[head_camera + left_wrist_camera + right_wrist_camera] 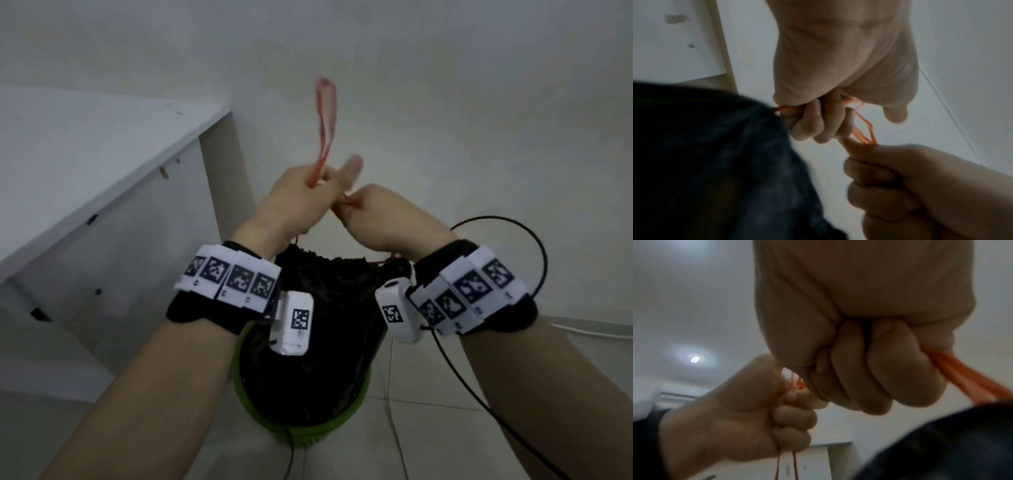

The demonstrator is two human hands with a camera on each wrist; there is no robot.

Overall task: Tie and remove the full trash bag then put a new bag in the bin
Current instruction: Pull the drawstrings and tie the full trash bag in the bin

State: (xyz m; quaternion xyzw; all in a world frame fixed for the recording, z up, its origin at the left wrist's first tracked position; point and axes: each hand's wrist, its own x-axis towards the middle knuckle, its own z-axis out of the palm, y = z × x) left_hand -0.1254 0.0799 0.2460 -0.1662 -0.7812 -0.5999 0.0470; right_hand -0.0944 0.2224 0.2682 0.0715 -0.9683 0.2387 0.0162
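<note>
Above the bin (301,425), at twelve o'clock, my left hand (294,198) and right hand (376,216) clench the drawstring (325,120); yanking could snap it.

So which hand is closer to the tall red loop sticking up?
Left. The left hand grips the base of the red loop, which rises straight from it. The right hand sits beside and lower, gripping another red strand.

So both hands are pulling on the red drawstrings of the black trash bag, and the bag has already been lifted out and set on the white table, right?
Not quite. Both the left hand and the right hand do grip the red drawstrings of the black trash bag, but the bag is not on the white table: the head view shows it still sitting in the green bin on the floor.
</note>
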